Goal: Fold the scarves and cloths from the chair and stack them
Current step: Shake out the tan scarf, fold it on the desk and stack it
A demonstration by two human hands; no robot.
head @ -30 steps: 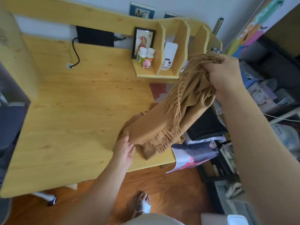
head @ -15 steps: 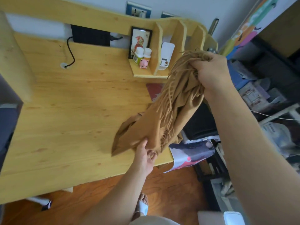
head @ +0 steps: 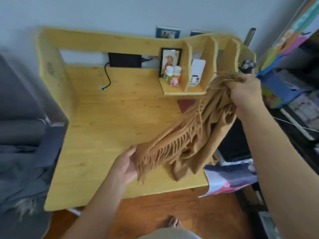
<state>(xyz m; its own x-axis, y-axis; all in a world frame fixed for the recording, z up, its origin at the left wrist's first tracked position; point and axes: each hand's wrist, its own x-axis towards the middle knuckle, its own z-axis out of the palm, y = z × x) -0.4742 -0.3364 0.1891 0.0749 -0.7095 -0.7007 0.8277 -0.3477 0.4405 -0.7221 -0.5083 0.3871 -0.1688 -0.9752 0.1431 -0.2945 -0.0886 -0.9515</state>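
Tan fringed scarf [head: 193, 138] gripped by both left hand [head: 126, 163] and right hand [head: 246, 94] above wooden desk [head: 107, 135]

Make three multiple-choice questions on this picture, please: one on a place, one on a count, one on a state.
1. Where does the pink pig figure stand?
A. on the small shelf
B. on the floor
C. on the chair

2. How many bottles stand beside it?
A. none
B. two
C. five

3. In what state is the tan fringed scarf?
A. folded flat
B. bunched, held up by both hands
C. lying on the floor

Key:
1 A: the pink pig figure stands on the small shelf of the wooden desk.
2 B: two bottles stand behind it.
3 B: the right hand grips the tan fringed scarf at one end, the left hand at the fringe.
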